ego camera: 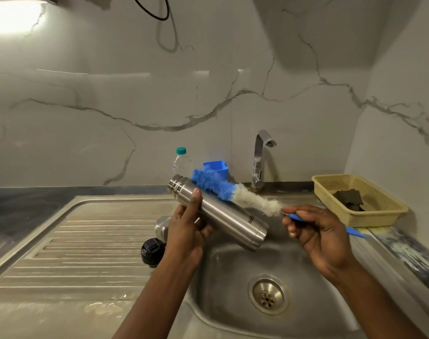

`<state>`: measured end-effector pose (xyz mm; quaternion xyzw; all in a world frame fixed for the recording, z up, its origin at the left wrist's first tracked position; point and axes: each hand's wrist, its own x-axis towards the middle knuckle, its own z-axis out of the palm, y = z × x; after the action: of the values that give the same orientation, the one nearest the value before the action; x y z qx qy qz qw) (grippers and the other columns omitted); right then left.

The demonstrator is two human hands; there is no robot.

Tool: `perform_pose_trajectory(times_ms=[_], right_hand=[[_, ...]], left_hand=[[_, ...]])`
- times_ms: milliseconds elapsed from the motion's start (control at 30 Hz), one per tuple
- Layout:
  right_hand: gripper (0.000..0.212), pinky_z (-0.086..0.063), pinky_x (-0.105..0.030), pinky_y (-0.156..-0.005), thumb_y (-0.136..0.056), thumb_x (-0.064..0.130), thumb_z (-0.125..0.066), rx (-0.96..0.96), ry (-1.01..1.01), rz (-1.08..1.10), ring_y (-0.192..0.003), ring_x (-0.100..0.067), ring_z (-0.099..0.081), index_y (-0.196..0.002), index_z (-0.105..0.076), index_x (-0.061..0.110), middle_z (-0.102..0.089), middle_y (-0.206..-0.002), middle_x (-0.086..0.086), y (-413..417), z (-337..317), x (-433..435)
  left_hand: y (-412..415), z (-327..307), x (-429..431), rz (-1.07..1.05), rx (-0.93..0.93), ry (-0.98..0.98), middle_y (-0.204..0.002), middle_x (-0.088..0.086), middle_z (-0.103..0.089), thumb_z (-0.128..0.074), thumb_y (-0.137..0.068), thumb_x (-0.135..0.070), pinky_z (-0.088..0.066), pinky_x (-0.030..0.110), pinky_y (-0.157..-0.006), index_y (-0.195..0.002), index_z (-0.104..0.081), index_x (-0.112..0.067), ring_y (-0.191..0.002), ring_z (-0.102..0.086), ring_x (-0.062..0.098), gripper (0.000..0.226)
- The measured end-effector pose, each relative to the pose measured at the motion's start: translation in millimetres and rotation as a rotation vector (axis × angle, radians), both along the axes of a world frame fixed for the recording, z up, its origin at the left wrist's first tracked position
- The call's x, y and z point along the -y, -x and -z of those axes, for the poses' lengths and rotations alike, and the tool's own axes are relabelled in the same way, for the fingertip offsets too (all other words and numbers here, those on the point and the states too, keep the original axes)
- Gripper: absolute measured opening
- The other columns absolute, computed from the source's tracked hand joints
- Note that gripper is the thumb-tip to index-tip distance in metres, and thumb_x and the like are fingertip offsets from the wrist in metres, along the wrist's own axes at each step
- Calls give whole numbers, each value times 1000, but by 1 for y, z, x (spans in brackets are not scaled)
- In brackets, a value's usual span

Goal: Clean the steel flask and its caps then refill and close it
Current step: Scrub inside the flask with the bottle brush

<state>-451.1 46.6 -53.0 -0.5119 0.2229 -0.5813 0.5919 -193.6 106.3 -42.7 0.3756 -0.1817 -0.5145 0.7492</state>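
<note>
Marble-veined kitchen wall behind a stainless-steel sink [228, 272] with ribbed drainboard. Step in hand, by judgement: scrubbing the outside of the cylindrical brushed-steel flask [223, 216], uncapped and tilted over the basin, threaded mouth up-left, base down-right. Gripped around its upper body by the left hand [186, 231], thumb across the front. Pinched in the curled fingers of the right hand [313, 231]: the thin blue handle of a long bottle brush with blue and white bristles [218, 184], bristles lying along the far side of the flask, touching it, outside rather than inside. Round black inner cap [152, 250] and domed steel outer cap [160, 228] at the drainboard edge, just left of the left wrist, the steel one partly hidden behind that hand. Curved chrome tap [259, 157] behind, no water visibly running. Next move probably calls for bringing the brush tip to the mouth and lining it up with the opening, with a firm left grip against slipping.
</note>
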Motion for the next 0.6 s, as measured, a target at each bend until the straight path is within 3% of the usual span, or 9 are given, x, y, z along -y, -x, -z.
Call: perform_pose_trajectory(times_ms=[300, 467, 600], right_hand=[[48, -48, -26, -55, -96, 0, -37, 67, -68, 42, -66, -24, -57, -78, -81, 4, -68, -73, -17, 20, 0, 9], [47, -51, -24, -56, -99, -1, -38, 5, -47, -19, -68, -21, -62, -86, -82, 3, -70, -78, -19, 5, 6, 6], [48, -47, -24, -52, -95, -1, -36, 55, -87, 24, -61, -22, -57, -76, -81, 2, -67, -70, -18, 26, -2, 12]], left_hand=[[-10, -5, -4, -97, 2, 31, -124, 15, -75, -84, -77, -35, -61, 54, -96, -131, -66, -13, -113, -74, 34, 61], [-1, -2, -4, -110, 26, 14, -127, 15, -74, -87, -72, -36, -64, 53, -91, -134, -65, -15, -112, -75, 33, 69], [-10, -7, -6, -178, 2, 62, -124, 15, -75, -85, -76, -34, -64, 52, -91, -130, -66, -13, -106, -78, 30, 62]])
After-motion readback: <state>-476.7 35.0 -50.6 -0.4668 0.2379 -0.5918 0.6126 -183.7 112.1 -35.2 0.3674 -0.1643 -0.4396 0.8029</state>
